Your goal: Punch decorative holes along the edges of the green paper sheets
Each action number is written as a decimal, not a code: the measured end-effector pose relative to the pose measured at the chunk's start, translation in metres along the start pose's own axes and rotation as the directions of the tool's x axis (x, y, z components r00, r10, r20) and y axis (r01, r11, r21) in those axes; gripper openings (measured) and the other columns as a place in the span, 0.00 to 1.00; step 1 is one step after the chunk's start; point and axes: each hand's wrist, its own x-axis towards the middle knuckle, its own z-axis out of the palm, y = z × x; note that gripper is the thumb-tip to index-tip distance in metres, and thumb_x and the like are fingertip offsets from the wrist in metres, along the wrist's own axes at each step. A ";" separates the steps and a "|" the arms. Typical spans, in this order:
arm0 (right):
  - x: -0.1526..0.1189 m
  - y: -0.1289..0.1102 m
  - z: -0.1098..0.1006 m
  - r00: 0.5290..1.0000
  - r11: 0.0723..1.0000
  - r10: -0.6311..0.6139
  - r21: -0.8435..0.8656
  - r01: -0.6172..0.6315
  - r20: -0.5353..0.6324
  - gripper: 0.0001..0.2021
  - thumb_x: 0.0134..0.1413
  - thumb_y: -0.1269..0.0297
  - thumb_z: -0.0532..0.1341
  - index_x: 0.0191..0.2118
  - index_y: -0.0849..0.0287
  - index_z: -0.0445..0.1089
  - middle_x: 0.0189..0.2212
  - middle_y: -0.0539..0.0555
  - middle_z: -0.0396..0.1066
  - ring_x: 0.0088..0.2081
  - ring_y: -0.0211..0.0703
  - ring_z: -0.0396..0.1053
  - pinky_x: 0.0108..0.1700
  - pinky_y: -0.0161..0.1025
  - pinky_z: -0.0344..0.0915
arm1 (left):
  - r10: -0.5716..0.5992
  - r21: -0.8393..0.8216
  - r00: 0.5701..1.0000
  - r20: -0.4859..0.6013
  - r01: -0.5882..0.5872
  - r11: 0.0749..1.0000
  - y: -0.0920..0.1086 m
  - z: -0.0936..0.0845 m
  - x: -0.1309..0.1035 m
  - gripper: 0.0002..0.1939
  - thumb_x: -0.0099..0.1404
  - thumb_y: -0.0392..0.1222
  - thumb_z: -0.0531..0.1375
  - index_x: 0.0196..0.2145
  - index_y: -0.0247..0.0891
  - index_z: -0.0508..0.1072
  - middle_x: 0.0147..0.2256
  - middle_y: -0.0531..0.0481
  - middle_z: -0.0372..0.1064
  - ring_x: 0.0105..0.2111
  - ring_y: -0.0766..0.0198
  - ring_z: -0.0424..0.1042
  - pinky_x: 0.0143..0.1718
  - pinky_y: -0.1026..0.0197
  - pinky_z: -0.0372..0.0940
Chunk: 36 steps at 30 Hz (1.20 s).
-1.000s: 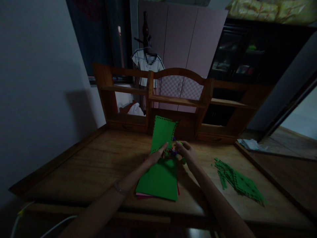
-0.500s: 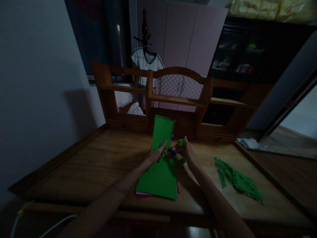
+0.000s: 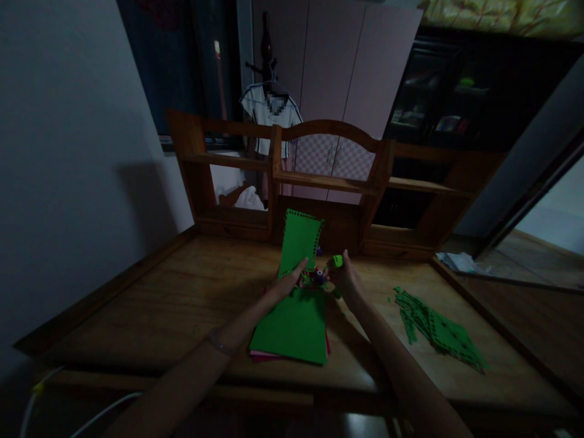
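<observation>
My left hand (image 3: 292,281) is closed on the lower edge of an upright green paper sheet (image 3: 300,243). Rows of small punched holes run along that sheet's borders. In my right hand (image 3: 351,283) is a small bright green craft punch (image 3: 337,261) with a dark slot, gripped between thumb and fingers just right of the sheet. Several small colourful punches (image 3: 319,277) lie between the hands, partly hidden by them. A stack of green paper (image 3: 292,325) with pink sheets under it lies below my left hand.
Punched green paper strips and scraps (image 3: 449,334) lie on the right of the wooden desk (image 3: 159,304). A wooden shelf unit (image 3: 331,182) stands along the back edge. A white cable (image 3: 107,409) hangs at the front left.
My right hand has closed around the green punch and turned it so its slot shows. My left hand and the sheet stay nearly in place.
</observation>
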 end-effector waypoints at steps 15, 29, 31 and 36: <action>0.003 -0.001 0.001 0.996 0.998 0.027 0.057 -0.022 -0.081 0.26 0.44 0.35 0.58 0.24 0.58 0.66 0.21 0.54 0.69 0.23 0.40 0.68 0.26 0.37 0.65 | 0.027 0.026 1.000 0.002 -0.027 0.999 0.001 -0.001 -0.002 0.35 0.59 0.71 0.44 0.12 0.39 0.60 0.15 0.52 0.60 0.19 0.66 0.61 0.30 0.62 0.60; -0.006 -0.005 0.003 0.996 0.999 -0.019 0.030 0.022 -0.090 0.22 0.46 0.41 0.61 0.25 0.58 0.69 0.23 0.51 0.70 0.25 0.39 0.67 0.31 0.37 0.66 | 0.060 0.033 0.998 0.002 -0.060 0.998 -0.003 -0.001 0.003 0.34 0.60 0.70 0.45 0.13 0.39 0.62 0.16 0.52 0.61 0.21 0.64 0.63 0.33 0.61 0.59; -0.007 -0.006 0.004 0.997 0.999 -0.044 0.011 0.045 -0.070 0.22 0.47 0.41 0.61 0.24 0.58 0.69 0.22 0.51 0.69 0.24 0.38 0.67 0.31 0.37 0.66 | 0.030 0.051 0.999 0.018 -0.031 0.998 -0.003 -0.002 0.003 0.34 0.59 0.70 0.45 0.12 0.39 0.61 0.16 0.52 0.61 0.21 0.64 0.63 0.33 0.61 0.59; -0.008 -0.007 0.003 0.993 0.996 -0.077 -0.041 0.073 -0.095 0.22 0.46 0.40 0.61 0.25 0.58 0.68 0.21 0.51 0.69 0.22 0.39 0.66 0.27 0.36 0.63 | 0.014 0.050 1.000 0.021 -0.015 0.999 -0.001 -0.001 0.001 0.34 0.60 0.70 0.44 0.13 0.39 0.61 0.16 0.52 0.62 0.22 0.64 0.63 0.31 0.61 0.59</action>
